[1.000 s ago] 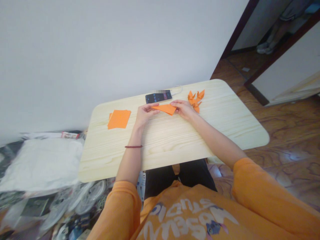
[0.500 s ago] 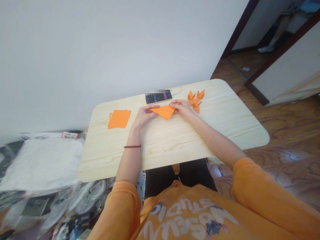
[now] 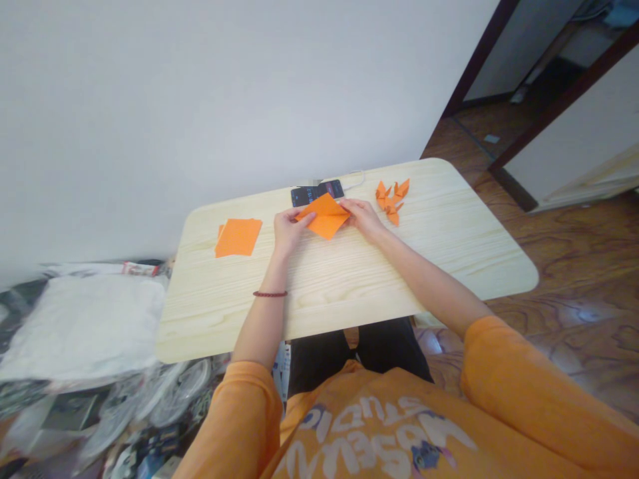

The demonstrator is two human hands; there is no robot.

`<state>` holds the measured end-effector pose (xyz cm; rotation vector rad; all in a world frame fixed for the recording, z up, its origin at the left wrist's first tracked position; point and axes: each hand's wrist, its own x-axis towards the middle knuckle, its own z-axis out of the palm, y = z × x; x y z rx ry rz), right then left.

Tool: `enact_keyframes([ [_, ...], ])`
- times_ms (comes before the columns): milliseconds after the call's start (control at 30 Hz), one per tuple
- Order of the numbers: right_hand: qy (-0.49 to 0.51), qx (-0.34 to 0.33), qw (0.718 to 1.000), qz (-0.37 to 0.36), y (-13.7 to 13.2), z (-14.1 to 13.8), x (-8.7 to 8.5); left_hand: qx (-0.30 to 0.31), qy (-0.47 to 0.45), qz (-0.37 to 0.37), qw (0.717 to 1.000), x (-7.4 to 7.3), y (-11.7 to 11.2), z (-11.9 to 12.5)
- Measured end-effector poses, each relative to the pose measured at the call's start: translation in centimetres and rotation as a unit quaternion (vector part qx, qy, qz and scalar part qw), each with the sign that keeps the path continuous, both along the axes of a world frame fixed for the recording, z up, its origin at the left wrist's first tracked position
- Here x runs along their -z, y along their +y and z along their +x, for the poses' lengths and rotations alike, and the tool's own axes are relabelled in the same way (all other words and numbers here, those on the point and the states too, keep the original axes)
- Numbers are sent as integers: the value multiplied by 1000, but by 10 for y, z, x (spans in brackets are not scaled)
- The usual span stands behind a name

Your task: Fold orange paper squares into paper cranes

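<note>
Origami paper (image 3: 323,216) between hands (image 3: 288,233); shirt (image 3: 379,426) reads STUDIO.

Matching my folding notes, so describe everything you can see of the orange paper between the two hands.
This bright orange paper looks thin and matte, folded into a rough diamond. The left hand holds its left corner, the right hand its right. Its far corner reaches a black phone on the pale wooden table.

1. Bright, soft, even light fills the room.
2. The white wall (image 3: 200,100) looks pale and flat, with almost no shadow.
3. Glare streaks the glossy wooden floor (image 3: 579,313) at right.
4. Wide-angle distortion bends the frame's edges.
5. The plastic bags (image 3: 84,332) at lower left look smeared and soft.
</note>
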<state>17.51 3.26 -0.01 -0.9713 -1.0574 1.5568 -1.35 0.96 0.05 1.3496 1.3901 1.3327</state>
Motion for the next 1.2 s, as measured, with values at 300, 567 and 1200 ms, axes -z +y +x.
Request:
enact_keyframes([
  [300, -48, 17, 998, 47, -2, -1, 1, -36, -8, -8, 999, -3, -3, 8],
  [567, -81, 71, 994, 37, -3, -1, 2, 16, -76, 19, 997, 6, -4, 16],
  [1200, -67, 45, 991, 108, -3, -3, 4, -3, -76, 53, 996, 8, -4, 14],
])
